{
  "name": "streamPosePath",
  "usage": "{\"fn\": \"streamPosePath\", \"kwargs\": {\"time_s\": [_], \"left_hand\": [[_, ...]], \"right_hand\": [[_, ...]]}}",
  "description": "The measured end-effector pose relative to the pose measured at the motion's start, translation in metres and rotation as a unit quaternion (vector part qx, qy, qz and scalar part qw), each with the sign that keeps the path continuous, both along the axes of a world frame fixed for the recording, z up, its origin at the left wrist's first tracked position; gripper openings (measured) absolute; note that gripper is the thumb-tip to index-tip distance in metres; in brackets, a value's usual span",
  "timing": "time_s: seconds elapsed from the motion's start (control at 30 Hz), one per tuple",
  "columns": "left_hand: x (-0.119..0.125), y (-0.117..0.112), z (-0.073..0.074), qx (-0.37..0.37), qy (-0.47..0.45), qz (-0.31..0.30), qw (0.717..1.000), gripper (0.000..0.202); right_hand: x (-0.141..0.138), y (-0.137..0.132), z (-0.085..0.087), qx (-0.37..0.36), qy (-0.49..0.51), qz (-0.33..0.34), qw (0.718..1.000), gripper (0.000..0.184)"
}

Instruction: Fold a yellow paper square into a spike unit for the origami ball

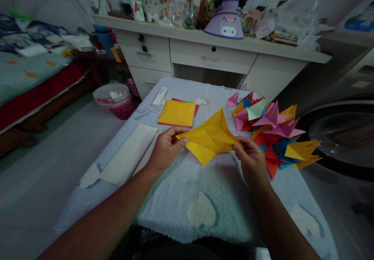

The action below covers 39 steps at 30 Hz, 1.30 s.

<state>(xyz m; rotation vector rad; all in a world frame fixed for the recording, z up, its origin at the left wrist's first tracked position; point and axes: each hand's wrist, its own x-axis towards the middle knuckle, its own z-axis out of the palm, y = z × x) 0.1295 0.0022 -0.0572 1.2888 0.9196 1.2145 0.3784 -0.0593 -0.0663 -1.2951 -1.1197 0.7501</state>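
A creased yellow paper sheet hangs just above the towel-covered table, partly folded into a pointed shape. My left hand pinches its left corner with thumb and fingers closed. My right hand pinches its right corner the same way. A pile of folded paper pieces in pink, yellow, red, blue and green lies just right of my right hand. A stack of flat coloured paper squares, yellow on top, lies beyond my left hand.
A folded white cloth lies at the table's left side, with a small white tube further back. Behind stands a white desk with drawers crowded with bottles and a purple figure. A pink bin sits on the floor, a bed at left.
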Motion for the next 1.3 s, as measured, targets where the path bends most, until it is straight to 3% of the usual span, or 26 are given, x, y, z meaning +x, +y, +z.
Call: {"fn": "streamPosePath", "kwargs": {"time_s": [0.23,0.43,0.57,0.73,0.9,1.03,1.17,1.23,1.3], "left_hand": [[0.002,-0.002,0.002,-0.058,-0.035,0.002,0.998,0.023],[0.004,-0.002,0.005,-0.117,-0.123,-0.017,0.985,0.028],[0.004,-0.002,0.004,-0.133,-0.077,-0.042,0.987,0.025],[0.005,-0.004,0.001,-0.159,-0.034,-0.102,0.981,0.024],[0.006,-0.005,-0.001,-0.140,0.015,-0.136,0.981,0.023],[0.006,-0.008,0.000,-0.124,-0.019,-0.156,0.980,0.049],[0.006,-0.013,0.001,-0.143,-0.055,-0.253,0.955,0.086],[0.005,-0.015,-0.002,-0.147,-0.027,-0.276,0.949,0.092],[0.005,-0.015,-0.004,-0.144,-0.001,-0.262,0.954,0.088]], "right_hand": [[0.000,-0.002,0.002,-0.013,0.058,0.004,0.998,0.018],[-0.004,-0.004,0.006,-0.094,0.121,0.105,0.983,0.021],[-0.007,-0.004,0.009,-0.122,0.104,0.162,0.974,0.032],[-0.005,-0.003,0.011,-0.058,0.115,0.116,0.985,0.056],[-0.009,-0.001,0.010,-0.079,0.107,0.118,0.984,0.037],[-0.010,0.001,0.004,-0.075,0.112,0.078,0.988,0.027],[-0.008,0.001,0.001,-0.071,0.144,0.073,0.984,0.026],[-0.006,0.001,0.001,-0.062,0.153,0.056,0.985,0.027],[-0.006,0.002,0.003,-0.063,0.163,0.038,0.984,0.027]]}}
